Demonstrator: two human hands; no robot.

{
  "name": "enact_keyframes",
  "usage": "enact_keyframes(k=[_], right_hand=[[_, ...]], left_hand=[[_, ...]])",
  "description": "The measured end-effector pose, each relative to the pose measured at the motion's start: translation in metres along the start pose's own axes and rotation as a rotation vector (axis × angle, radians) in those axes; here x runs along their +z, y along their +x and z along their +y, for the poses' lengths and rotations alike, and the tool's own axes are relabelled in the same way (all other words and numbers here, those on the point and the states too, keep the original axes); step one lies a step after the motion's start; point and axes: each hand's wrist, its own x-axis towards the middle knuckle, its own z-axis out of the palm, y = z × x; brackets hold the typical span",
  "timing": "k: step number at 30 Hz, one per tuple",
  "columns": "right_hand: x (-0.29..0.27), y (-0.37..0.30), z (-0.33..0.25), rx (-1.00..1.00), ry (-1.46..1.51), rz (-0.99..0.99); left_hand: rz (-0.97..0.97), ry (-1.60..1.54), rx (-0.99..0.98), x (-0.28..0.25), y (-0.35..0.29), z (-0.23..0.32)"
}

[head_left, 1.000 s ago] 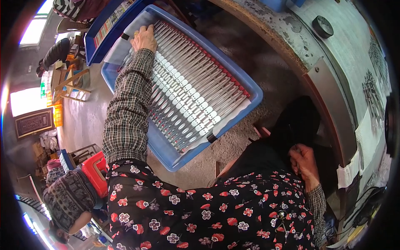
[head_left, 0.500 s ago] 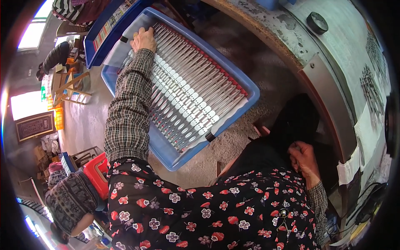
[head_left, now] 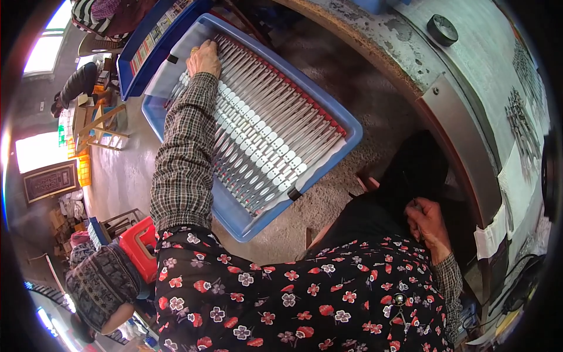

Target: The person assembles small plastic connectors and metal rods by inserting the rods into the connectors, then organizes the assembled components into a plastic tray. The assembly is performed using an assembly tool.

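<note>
My left hand (head_left: 204, 58) reaches to the far left end of a blue plastic tub (head_left: 355, 120). Its fingers are bent down over the end of a packed layer of slim silver tools (head_left: 275, 111), and whatever they grip is hidden. The tools lie side by side with pointed shafts, white oval pieces along the middle and some red at the far ends. White lining sheet (head_left: 183, 44) shows under them, with black clips at the tub's edges. Over my lap on the right, my right hand (head_left: 427, 222) is curled closed; I cannot make out anything inside it.
A worktable (head_left: 404, 53) curves along the right, bearing a round black object (head_left: 442, 30) and piles of slim metal pieces (head_left: 519, 120). Beyond the tub stands a dark blue tray (head_left: 130, 73). A red plastic stool (head_left: 138, 246) and another person (head_left: 105, 281) are at my left.
My left hand has shifted very slightly toward the right and down along the end of the tool layer. My right hand stays in place, and the view has moved a little.
</note>
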Motion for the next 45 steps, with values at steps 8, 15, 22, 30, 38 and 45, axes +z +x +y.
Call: enact_keyframes(k=[8, 15, 22, 30, 38, 45], right_hand=[[-0.002, 0.003, 0.004, -0.012, 0.041, -0.025], [0.000, 0.003, 0.000, -0.019, 0.040, -0.021], [-0.001, 0.003, 0.007, -0.076, -0.012, -0.036], [0.001, -0.008, 0.004, -0.189, -0.105, -0.013], [0.003, -0.022, -0.004, -0.253, -0.149, 0.018], [-0.001, -0.028, 0.003, -0.352, -0.218, 0.042]], left_hand=[[-0.030, -0.001, -0.018, -0.011, -0.001, 0.010], [0.011, -0.051, 0.078, -0.004, -0.010, -0.005], [-0.072, -0.165, 0.087, -0.035, -0.052, 0.028], [-0.024, -0.291, 0.119, -0.100, -0.103, 0.091], [0.012, -0.383, 0.205, -0.120, -0.126, 0.114], [-0.027, -0.414, 0.196, -0.132, -0.155, 0.121]])
